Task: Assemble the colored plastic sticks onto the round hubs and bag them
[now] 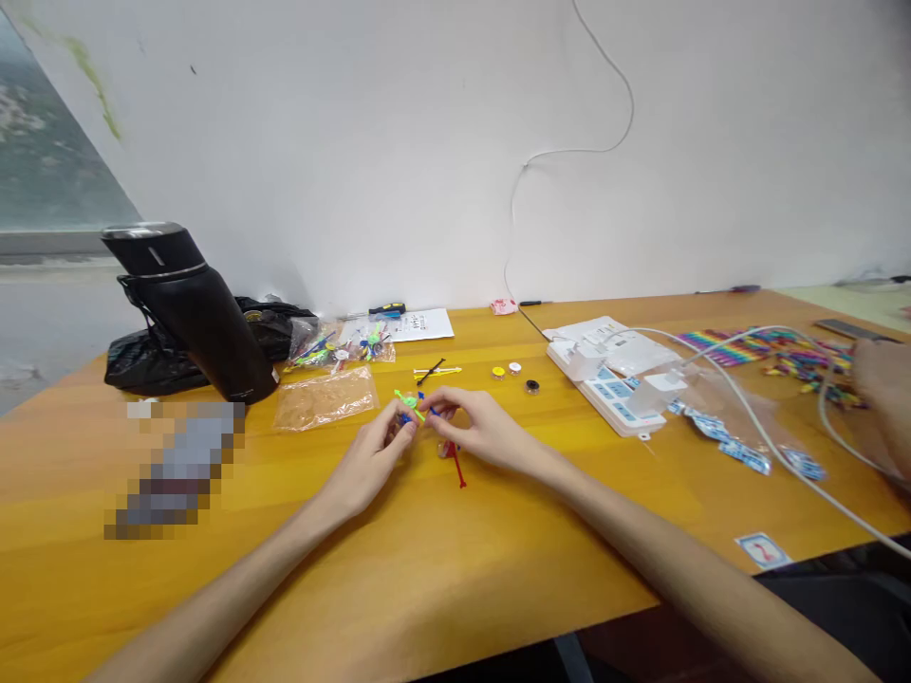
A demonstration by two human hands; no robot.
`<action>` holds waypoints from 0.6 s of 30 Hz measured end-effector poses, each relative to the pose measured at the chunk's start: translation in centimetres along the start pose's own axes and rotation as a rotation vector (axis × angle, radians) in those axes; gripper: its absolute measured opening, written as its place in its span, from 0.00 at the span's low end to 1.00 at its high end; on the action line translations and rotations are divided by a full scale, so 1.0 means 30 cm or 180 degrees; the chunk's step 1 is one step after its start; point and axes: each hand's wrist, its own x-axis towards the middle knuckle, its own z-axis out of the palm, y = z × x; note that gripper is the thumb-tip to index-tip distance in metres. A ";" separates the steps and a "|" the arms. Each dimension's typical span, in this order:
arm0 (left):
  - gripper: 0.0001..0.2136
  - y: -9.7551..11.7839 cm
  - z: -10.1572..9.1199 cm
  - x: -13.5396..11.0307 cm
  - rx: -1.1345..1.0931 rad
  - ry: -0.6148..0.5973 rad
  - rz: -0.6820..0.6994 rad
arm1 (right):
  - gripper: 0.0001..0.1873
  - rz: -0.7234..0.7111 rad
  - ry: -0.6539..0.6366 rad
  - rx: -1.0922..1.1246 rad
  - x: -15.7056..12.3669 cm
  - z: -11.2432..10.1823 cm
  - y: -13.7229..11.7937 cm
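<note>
My left hand [374,453] and my right hand [475,427] meet at the middle of the orange table [399,560]. Between their fingertips they pinch a small toy of thin plastic sticks [415,408], green and blue. A red stick [456,467] pokes out under my right hand and lies on the table. A yellow stick and a black stick [436,371] lie just behind the hands. Three small round pieces [513,372] lie to their right.
A black flask [191,308] leans at the left beside a black bag [142,365]. Clear bags of coloured parts [334,349], an empty clear bag [324,398] and a paper sheet [413,325] lie behind. A white power strip [612,375] with cables sits right. Another person's hand [886,379] is at the far right.
</note>
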 end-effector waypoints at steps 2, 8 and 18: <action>0.08 -0.016 0.003 0.009 -0.0386 0.0031 -0.0131 | 0.13 0.0085 -0.0053 0.0466 0.003 -0.006 0.000; 0.06 -0.019 0.012 0.022 -0.1622 0.0040 -0.0447 | 0.11 -0.0020 -0.0119 0.0905 0.011 0.005 0.023; 0.13 -0.014 0.001 0.029 -0.1351 0.0371 -0.0243 | 0.13 0.0045 -0.0133 0.0772 0.006 0.005 0.006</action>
